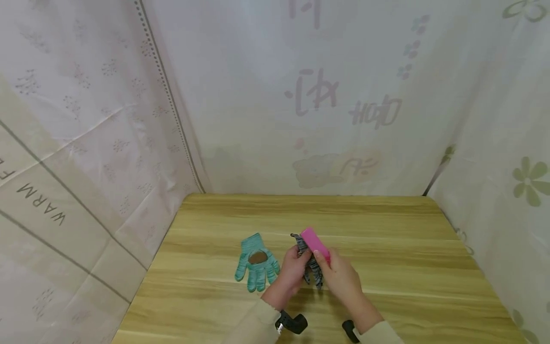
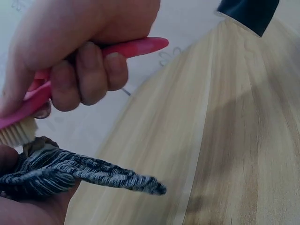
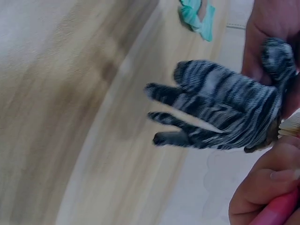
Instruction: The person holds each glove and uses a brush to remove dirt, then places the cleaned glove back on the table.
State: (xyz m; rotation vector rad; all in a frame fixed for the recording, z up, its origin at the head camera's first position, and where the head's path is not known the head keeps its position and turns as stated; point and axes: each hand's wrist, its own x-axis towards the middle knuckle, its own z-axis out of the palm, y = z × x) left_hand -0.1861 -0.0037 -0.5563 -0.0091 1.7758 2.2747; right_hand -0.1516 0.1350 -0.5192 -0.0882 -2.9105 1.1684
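Note:
A pink brush point(image 1: 315, 242) with pale bristles is gripped by my right hand point(image 1: 342, 278), whose fingers curl round its handle in the left wrist view. My left hand point(image 1: 292, 271) holds a black-and-grey knit glove point(image 3: 220, 105), its glove fingers hanging free. In the left wrist view the bristles point(image 2: 19, 132) meet or nearly meet a brown patch point(image 2: 41, 143) on that glove. To the left of my left hand lies a green knit glove point(image 1: 253, 277), flat on the table, with a brown patch point(image 1: 258, 258) on it.
The wooden table point(image 1: 386, 248) carries both arms' work. Printed cloth curtains point(image 1: 240, 95) hang behind it and on either side. A black wrist device point(image 1: 294, 323) sits on the left wrist, another point(image 1: 351, 330) at the right.

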